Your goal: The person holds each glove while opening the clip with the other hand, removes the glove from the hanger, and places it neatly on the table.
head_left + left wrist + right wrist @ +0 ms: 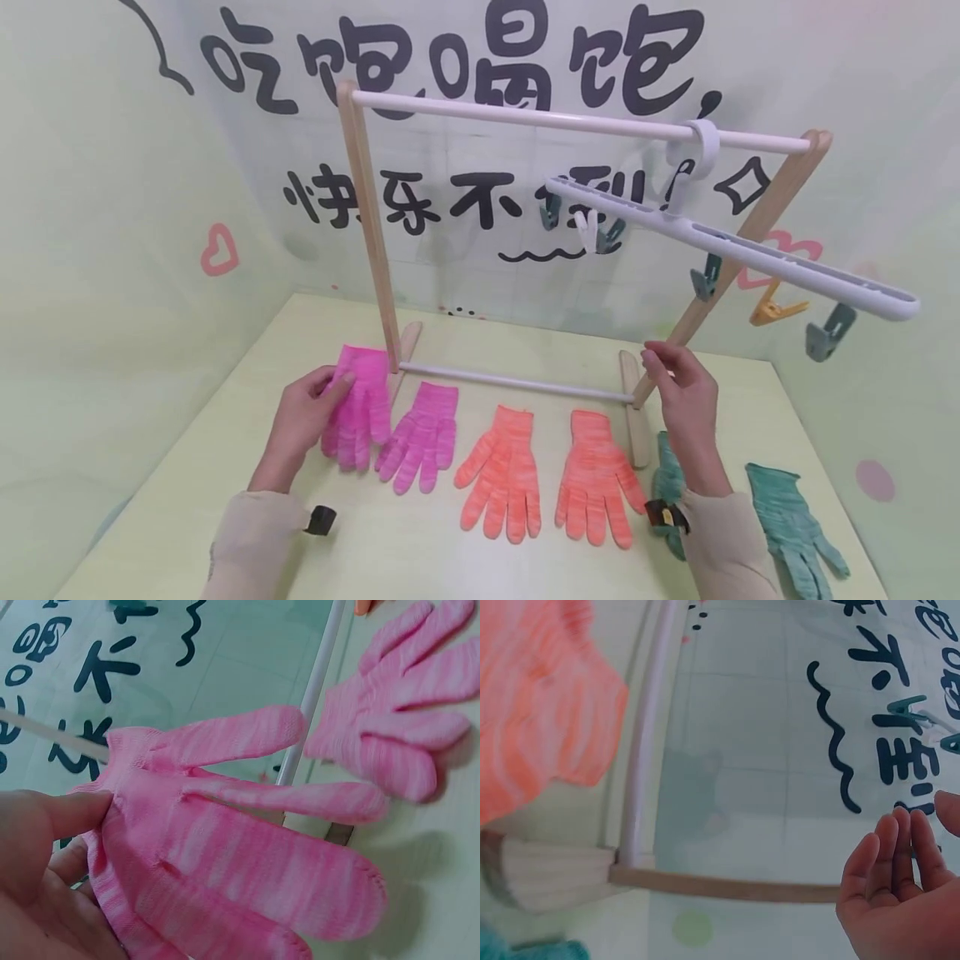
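My left hand point(300, 421) pinches a pink knit glove point(362, 408) by its cuff, thumb on the near side. In the left wrist view the held glove point(217, 832) hangs with its fingers spread, some way from a second pink glove point(397, 697) on the table. My right hand point(688, 400) holds nothing; its fingers are loosely bent, near the right wooden post of the rack. Above it a grey hanger point(787, 268) hooks over the top rod point(525, 117). Small clips dangle from it, among them an orange clip point(776, 308) and a white clip point(587, 229).
Two orange gloves point(504, 475) lie side by side mid-table. At the right are two green gloves point(795, 521), one partly hidden by my right wrist. The rack's left post point(371, 225), lower bar point(517, 383) and feet point(635, 417) stand behind the gloves, before a printed backdrop.
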The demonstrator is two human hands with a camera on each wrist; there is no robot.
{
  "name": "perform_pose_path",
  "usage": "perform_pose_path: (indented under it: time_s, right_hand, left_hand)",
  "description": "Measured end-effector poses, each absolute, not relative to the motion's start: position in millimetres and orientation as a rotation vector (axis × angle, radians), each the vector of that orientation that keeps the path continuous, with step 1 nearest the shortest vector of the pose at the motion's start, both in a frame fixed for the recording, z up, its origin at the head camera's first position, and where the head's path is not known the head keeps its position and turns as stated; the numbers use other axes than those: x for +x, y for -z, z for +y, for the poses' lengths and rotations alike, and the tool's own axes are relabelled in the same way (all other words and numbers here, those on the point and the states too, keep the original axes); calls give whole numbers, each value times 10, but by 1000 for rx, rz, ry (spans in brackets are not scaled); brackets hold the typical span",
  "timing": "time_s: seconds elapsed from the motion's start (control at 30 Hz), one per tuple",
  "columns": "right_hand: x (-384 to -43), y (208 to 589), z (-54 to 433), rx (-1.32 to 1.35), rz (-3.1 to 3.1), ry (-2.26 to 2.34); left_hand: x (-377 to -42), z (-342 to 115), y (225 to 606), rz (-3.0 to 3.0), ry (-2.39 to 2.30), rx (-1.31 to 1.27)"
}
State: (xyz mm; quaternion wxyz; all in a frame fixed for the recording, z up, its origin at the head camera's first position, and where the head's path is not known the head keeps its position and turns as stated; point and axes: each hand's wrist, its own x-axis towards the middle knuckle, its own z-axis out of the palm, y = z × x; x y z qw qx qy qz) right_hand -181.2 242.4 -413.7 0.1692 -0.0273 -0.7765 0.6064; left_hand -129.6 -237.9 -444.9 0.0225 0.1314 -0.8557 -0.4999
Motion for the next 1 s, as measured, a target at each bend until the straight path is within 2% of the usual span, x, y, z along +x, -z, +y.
perform_pose_path:
  time_s: [0.3,0.6,1.0]
  right_hand:
    - [-1638,4351,2611,-186,-2326,-1547]
    - [-1540,4481,2732,-286,-2419,-1568]
    - [-1433,4614,2743,-323,-2492,-1584]
  left_hand:
    - [-1235,-2710,4533,-2841,1413,409]
    - [-1225,-2955,4748,-2955,1404,523]
    - [-1143,-2980,4942,-3018,1043,373]
